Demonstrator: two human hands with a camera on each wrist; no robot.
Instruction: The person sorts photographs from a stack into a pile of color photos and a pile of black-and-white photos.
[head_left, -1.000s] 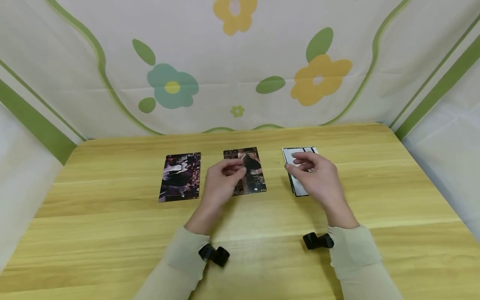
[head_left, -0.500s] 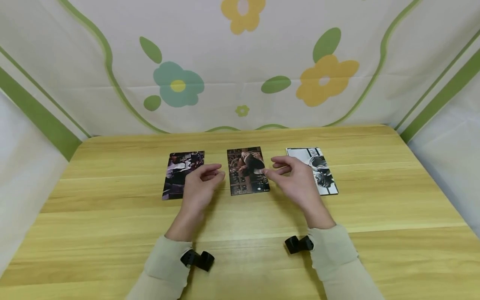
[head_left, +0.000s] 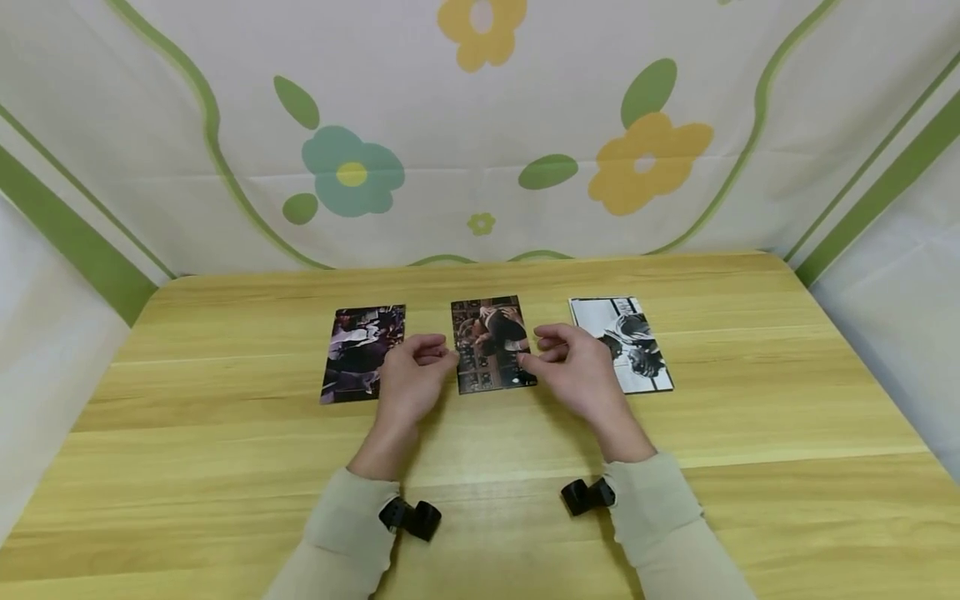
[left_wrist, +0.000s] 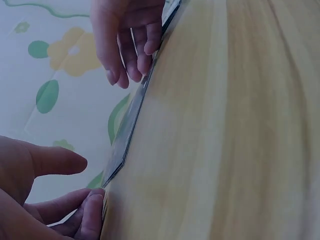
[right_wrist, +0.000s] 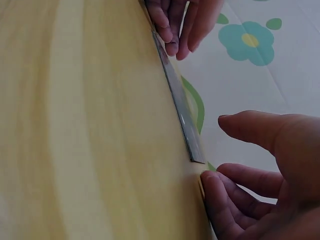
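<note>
Three picture cards lie flat in a row on the table. The middle card, with a brown picture, lies between the two hands. My left hand is at its left side, partly over the purplish card. My right hand is at its right side, over part of the black-and-white card, its thumb by the middle card's edge. Both hands have loosely bent fingers and pinch nothing. In the left wrist view, a gap separates the thumb from the fingers; the right wrist view has the same.
The cards rest on a wood-grain table. Behind it hangs a white cloth with printed flowers and leaves. Dark wrist cameras are strapped at both sleeves.
My right hand has moved left from the black-and-white card towards the middle card. The left hand moved left off the middle card, then slightly back right. The cards stay put.
</note>
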